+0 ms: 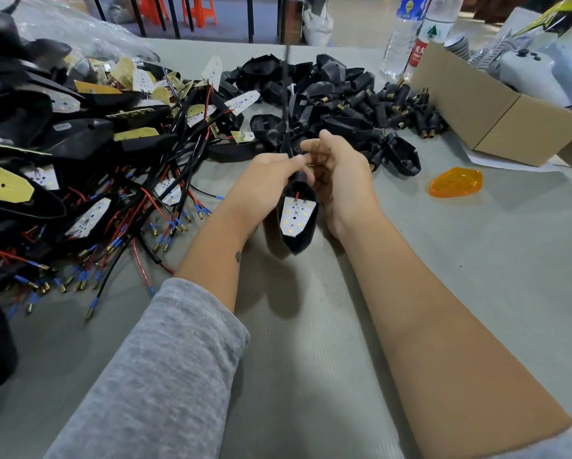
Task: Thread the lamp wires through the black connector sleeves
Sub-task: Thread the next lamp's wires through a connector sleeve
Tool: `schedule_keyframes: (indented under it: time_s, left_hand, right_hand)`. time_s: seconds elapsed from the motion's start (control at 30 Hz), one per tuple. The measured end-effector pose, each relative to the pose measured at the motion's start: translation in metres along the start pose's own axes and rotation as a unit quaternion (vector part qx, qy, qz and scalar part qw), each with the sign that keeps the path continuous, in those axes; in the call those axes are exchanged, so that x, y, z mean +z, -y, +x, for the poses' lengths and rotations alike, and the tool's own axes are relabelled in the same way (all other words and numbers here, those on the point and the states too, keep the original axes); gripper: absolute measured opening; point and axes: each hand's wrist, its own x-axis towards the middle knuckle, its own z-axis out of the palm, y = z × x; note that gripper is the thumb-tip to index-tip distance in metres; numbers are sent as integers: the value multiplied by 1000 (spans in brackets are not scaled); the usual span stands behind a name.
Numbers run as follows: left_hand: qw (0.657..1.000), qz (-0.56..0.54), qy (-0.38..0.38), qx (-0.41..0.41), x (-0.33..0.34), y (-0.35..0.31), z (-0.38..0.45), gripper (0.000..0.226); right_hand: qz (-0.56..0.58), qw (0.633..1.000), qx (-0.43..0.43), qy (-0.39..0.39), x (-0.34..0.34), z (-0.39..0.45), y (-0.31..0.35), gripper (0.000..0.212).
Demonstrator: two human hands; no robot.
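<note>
A black lamp housing (pixel 303 240) with a white LED board (pixel 295 215) hangs above the grey mat between my hands. My left hand (pixel 264 183) pinches its neck near the top. My right hand (pixel 337 170) curls round the same neck from the other side. A black wire (pixel 286 94) runs straight up and away from the neck, blurred. Whether a sleeve sits on the wire I cannot tell. Loose black connector sleeves (pixel 400 107) with brass ends lie in a heap behind my hands.
A pile of wired lamp units (pixel 89 180) with red and black leads covers the left side. Empty black housings (pixel 311 91) lie at the back middle. An orange lens (pixel 456 182) lies to the right, before a cardboard box (pixel 496 117). Water bottles (pixel 407 34) stand behind.
</note>
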Motion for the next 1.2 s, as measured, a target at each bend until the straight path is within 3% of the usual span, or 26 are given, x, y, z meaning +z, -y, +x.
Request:
schedule_keyframes:
  time_s: [0.27,0.57,0.73,1.0,1.13,1.2]
  left_hand:
    - [996,71,62,-2,3,-8,-6,29]
    - [990,109,81,-35,3,-5,-6,54]
    - [992,101,79,-14,5,1,-4,51]
    - [997,72,28,17,2,9,4,16]
    - [999,27,-25,16,-2,10,4,46]
    - [999,16,-41,32,-2,10,3,47]
  right_hand:
    - [-24,999,-22,1,-1,-1,0,17]
    - [-12,997,-41,-57,-5,7,-6,26]
    - [-98,991,-62,-73,-4,7,-7,26]
    - [-217,971,-88,-55,-4,2,-2,23]
    - [-217,970,-95,-45,-2,2,-3,24]
    - [-233,966,-106,-35,-1,2,-5,28]
